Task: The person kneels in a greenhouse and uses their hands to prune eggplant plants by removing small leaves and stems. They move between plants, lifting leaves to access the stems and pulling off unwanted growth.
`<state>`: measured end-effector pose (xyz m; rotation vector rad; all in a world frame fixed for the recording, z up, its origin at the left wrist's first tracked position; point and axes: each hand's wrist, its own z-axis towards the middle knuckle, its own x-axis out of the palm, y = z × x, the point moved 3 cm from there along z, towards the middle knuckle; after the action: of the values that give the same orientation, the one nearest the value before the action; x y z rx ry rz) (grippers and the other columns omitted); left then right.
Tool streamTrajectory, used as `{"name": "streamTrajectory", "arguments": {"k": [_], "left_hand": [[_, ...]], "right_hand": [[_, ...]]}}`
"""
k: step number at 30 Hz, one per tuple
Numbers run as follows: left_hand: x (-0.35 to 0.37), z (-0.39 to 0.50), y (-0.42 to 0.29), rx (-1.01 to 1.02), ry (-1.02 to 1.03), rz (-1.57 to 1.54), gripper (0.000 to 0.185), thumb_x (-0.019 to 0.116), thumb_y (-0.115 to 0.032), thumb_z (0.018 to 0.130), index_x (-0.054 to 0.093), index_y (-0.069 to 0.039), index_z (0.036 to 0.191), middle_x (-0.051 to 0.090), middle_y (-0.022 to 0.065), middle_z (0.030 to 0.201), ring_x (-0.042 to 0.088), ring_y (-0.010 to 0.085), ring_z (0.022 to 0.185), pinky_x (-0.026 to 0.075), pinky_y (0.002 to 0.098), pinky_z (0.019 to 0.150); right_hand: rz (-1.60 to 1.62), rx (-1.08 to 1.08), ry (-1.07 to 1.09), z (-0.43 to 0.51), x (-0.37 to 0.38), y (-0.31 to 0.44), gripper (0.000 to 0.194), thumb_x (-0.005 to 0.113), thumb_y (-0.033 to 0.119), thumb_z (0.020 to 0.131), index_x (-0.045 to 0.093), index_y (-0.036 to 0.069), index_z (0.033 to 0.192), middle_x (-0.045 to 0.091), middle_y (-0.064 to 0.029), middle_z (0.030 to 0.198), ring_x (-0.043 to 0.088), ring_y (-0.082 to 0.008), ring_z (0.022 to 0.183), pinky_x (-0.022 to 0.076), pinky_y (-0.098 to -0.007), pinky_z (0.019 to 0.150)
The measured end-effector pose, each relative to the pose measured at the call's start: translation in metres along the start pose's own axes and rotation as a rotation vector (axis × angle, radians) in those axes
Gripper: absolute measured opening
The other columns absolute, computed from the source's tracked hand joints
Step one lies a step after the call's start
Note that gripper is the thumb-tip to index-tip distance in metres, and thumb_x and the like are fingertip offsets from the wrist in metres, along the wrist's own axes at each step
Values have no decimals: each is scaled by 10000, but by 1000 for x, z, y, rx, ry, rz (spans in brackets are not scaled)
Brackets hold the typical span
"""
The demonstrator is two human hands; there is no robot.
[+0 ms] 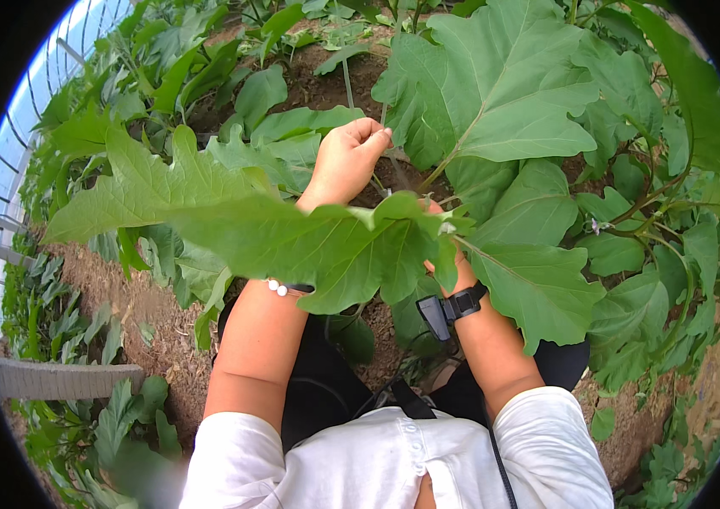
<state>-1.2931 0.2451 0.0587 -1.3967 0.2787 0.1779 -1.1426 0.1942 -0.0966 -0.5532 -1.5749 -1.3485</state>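
Note:
My left hand (348, 156) is raised over the middle of an eggplant plant, with thumb and forefinger pinched together. A thin pale string (385, 113) runs down from above to its fingertips. Another length of string (347, 83) drops behind the knuckles. My right hand (434, 207) is lower, by the plant's stem. A large eggplant leaf (309, 238) in front covers most of that hand, so its fingers and anything in them are hidden. Broad leaves (506, 89) spread above and to the right of both hands.
More eggplant plants stand on both sides; a small purple flower (596, 226) shows at right. Bare soil (124, 299) lies between rows. A grey curved bar (64, 377) juts in at lower left, below the ribbed greenhouse film wall (13, 165). My bent knees (318, 382) are close below.

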Motion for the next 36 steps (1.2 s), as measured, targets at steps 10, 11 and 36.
{"name": "streamTrajectory", "arguments": {"k": [10, 11, 36], "left_hand": [[19, -10, -19, 117, 50, -143, 160, 593, -141, 869, 610, -1, 945, 508, -39, 646, 434, 40, 574, 360, 211, 518], [14, -11, -20, 141, 60, -171, 175, 597, -133, 862, 607, -4, 980, 492, -35, 620, 437, 45, 554, 364, 216, 503], [-103, -60, -65, 88, 128, -86, 294, 540, -216, 906, 550, -8, 1112, 600, 85, 1096, 534, 165, 1065, 369, 287, 936]], "right_hand": [[-361, -66, -263, 56, 15, 20, 175, 685, 169, 820, 571, 83, 921, 590, 13, 894, 583, -113, 872, 513, -255, 693], [-441, -39, -294, 63, 18, 19, 189, 696, 170, 811, 572, 82, 924, 589, 15, 883, 576, -104, 845, 500, -243, 676], [-1833, -657, -32, 62, 124, -45, 278, 667, 261, 767, 565, 106, 974, 631, -69, 918, 607, -282, 834, 489, -381, 663]]}}
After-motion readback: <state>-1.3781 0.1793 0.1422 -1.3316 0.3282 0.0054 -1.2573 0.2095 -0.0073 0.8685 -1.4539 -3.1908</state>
